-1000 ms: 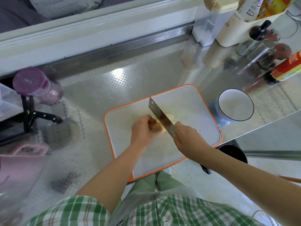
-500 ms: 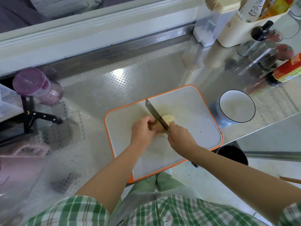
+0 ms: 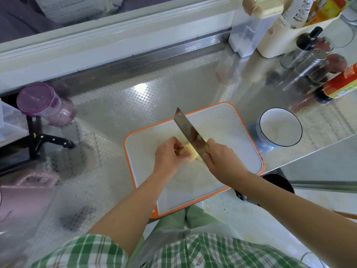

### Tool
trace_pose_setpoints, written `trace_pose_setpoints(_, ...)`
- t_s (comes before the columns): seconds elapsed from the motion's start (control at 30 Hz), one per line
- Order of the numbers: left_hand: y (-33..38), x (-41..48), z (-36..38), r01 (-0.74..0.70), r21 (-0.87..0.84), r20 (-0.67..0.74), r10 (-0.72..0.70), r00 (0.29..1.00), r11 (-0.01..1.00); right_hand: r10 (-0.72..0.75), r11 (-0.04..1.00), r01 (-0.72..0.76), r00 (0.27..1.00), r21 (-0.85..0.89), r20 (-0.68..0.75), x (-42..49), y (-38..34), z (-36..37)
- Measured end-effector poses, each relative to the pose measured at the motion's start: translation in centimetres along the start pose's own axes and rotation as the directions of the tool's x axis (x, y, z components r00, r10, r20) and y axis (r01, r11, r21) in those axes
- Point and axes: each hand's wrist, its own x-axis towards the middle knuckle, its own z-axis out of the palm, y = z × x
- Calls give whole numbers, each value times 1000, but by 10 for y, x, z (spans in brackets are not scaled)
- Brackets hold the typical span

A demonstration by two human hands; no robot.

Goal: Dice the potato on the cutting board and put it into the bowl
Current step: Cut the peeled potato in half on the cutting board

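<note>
The left grip (image 3: 170, 154) is holding the seemingly part-cut potato (image 3: 190, 152) on the cutting board (image 3: 239, 136) while the right grip (image 3: 220, 157), just beside it, is clasping the knife (image 3: 190, 132), and the bowl (image 3: 278, 128) to that grip's right is showing no pieces.

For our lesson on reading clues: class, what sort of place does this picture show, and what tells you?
Most likely a kitchen: a cleaver cuts a potato on a cutting board, which lies on a steel counter, with a shaker and a sauce bottle at the far right.

Purple jar (image 3: 37, 100) L, steel shakers (image 3: 312, 61) R
</note>
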Motion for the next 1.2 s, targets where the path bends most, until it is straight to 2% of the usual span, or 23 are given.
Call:
trace_pose_setpoints(0.2,2,-1,0,18,-9,10,-18,1000,1000,5,999,-3,998,-33,67,-9,-1,2)
trace_pose_setpoints(0.4,1,1,0,25,-2,10,-25,1000,1000,22,1000,-21,998,-22,50,-13,0,0)
trace_pose_setpoints(0.73,1,2,0,20,26,9,-20,1000,999,48,996,-39,993,-84,105,-14,-6,-2)
trace_pose_setpoints(1.2,1,3,2,23,9,5,-23,1000,1000,106,992,-103,993,-68,43,10,-11,28)
